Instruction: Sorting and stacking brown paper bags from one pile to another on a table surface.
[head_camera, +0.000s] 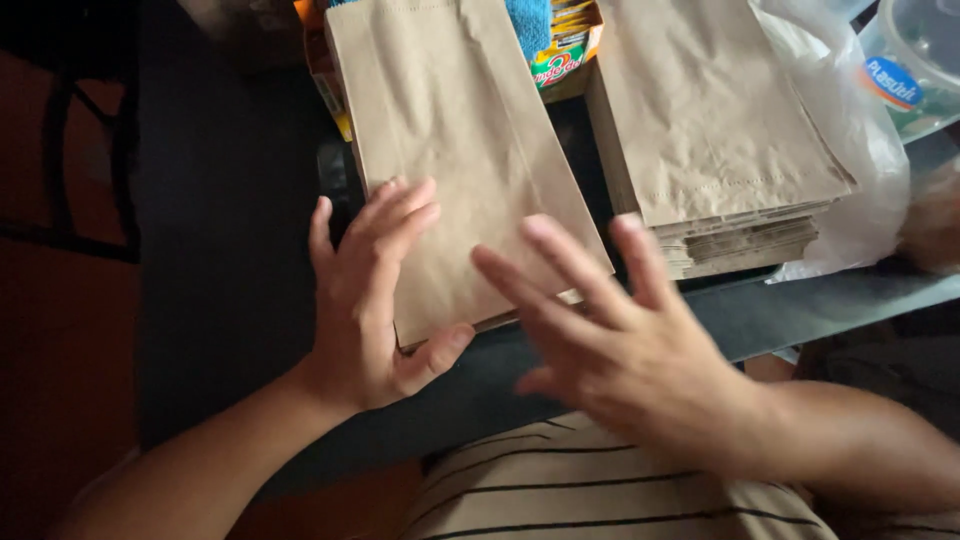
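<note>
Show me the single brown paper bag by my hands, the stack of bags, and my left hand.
single brown paper bag (455, 130), head view, flat middle.
stack of bags (700, 110), head view, top bag's face.
left hand (365, 300), head view, back of hand.

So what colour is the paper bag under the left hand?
Plain brown, seen in the head view: paper bag under the left hand.

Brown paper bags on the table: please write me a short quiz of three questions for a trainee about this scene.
1. True or false: the left hand rests on the single brown paper bag.
2. Where is the stack of paper bags? A) right of the single bag B) under the left hand
3. Fill in: the right hand is spread open and looks ____ from motion.

Key: 1 true; 2 A; 3 blurred.
</note>
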